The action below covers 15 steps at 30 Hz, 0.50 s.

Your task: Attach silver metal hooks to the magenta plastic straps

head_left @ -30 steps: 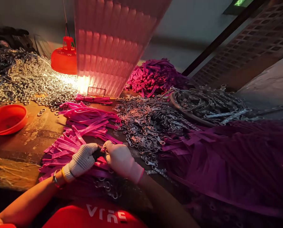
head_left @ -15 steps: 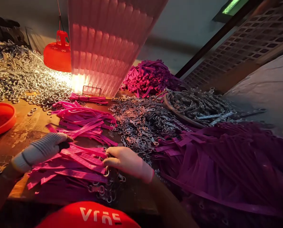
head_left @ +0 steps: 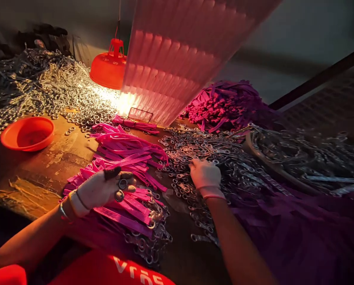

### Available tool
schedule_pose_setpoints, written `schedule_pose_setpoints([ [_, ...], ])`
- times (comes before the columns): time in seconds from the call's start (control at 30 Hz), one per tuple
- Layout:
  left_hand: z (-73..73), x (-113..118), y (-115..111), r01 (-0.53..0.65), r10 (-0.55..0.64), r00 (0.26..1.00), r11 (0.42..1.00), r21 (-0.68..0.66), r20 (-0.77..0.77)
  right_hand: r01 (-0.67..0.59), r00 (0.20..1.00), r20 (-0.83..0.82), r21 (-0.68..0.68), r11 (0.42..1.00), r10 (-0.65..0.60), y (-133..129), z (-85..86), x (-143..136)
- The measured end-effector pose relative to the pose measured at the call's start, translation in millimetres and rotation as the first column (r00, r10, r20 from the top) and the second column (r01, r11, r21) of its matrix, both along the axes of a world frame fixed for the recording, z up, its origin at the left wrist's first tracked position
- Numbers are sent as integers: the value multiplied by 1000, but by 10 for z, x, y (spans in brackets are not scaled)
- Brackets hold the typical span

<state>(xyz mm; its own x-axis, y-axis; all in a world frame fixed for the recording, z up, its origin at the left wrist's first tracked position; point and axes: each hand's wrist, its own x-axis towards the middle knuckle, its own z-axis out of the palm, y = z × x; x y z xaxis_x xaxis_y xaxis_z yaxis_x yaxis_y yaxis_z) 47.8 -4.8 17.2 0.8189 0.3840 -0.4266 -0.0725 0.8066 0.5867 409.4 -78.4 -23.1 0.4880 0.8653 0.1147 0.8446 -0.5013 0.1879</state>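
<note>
My left hand (head_left: 102,190), in a white glove with dark fingertips, is turned palm up above pink straps (head_left: 126,209). Metal rings (head_left: 122,184) lie on its curled fingers. My right hand (head_left: 205,174), also gloved, reaches into a heap of metal ring pieces (head_left: 191,146); its fingers are bent down at the pile, and what they grip is hidden. More pink straps (head_left: 123,146) lie just behind my left hand. Metal rings (head_left: 148,245) hang at the right ends of the nearer straps.
An orange bowl (head_left: 28,133) stands at the left. A red lamp (head_left: 110,67) hangs beside a ribbed translucent sheet (head_left: 177,59). A large metal heap (head_left: 55,83) lies back left, a purple strap pile (head_left: 227,103) behind, and a basin (head_left: 262,162) of metal pieces at right.
My right hand has left the strap ends and moved right and away to the metal heap. My left hand has turned palm up, showing rings. The view has swung left.
</note>
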Motion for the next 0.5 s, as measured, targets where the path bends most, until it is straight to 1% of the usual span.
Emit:
schedule_pose_setpoints([
  [0.07,-67,-44,-37,-35,37,999,996,88,-22,10,999,-50,138,990,-3,-87,12,-50],
  [0.1,-98,-57,-60,-43,51,997,989,139,-50,-12,993,-111,234,972,39,-135,20,-121],
  [0.13,-121,-61,-86,-45,64,994,979,197,-90,-53,973,-193,333,941,124,-186,29,-229],
  [0.17,-132,-55,-116,-37,75,988,964,263,-134,-105,928,-282,425,899,242,-238,41,-375],
  [0.2,-132,-39,-149,-20,84,980,942,335,-178,-159,854,-364,497,853,371,-291,56,-555],
  [0.23,-123,-14,-188,1,96,971,913,408,-217,-202,755,-439,552,809,488,-340,76,-760],
  [0.27,-107,18,-234,19,112,963,879,477,-244,-217,663,-497,589,779,560,-383,101,-979],
  [0.3,-90,54,-285,24,133,959,844,536,-251,-219,587,-548,601,769,596,-418,131,-1198],
  [0.33,-75,92,-340,14,153,959,815,580,-238,-207,532,-595,598,774,602,-444,163,-1405],
  [0.4,-60,162,-453,-40,198,962,782,621,-187,-174,442,-685,568,804,579,-470,229,-1739],
  [0.47,-70,206,-545,-109,243,961,770,629,-131,-131,357,-749,551,824,558,-479,282,-1935],
  [0.5,-81,213,-575,-120,243,963,772,625,-115,-108,328,-763,555,825,556,-483,301,-1982],
])
